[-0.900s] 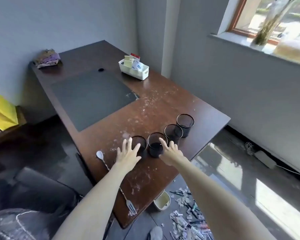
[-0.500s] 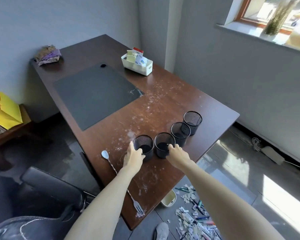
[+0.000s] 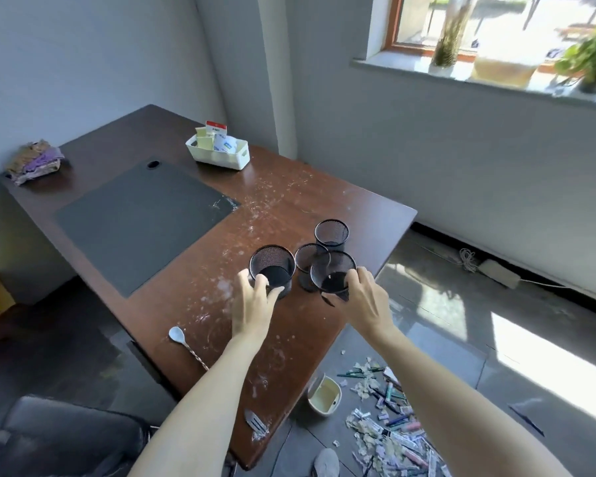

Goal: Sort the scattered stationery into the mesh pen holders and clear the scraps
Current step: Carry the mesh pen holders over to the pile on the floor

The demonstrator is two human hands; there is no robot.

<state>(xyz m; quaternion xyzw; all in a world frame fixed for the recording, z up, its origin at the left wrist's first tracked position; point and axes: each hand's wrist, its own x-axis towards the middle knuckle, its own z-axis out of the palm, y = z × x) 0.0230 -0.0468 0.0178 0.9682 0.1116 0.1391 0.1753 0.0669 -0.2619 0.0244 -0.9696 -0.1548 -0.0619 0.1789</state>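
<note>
Left hand (image 3: 253, 306), right hand (image 3: 367, 302) around holders (image 3: 273, 260)

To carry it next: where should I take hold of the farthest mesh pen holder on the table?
Round the upper wall of the farthest mesh pen holder, probably from the right: it stands upright, a handleless cylinder, and another holder crowds its near-left side.

I see through just one camera, worn high on the person's head. It looks forward and down over the desk (image 3: 289, 208) from its near end. The left hand (image 3: 253, 306) and right hand (image 3: 367, 301) are close, mid-picture. The window (image 3: 496, 25) is far right, and the floor (image 3: 461, 321) is down on the right.
</note>
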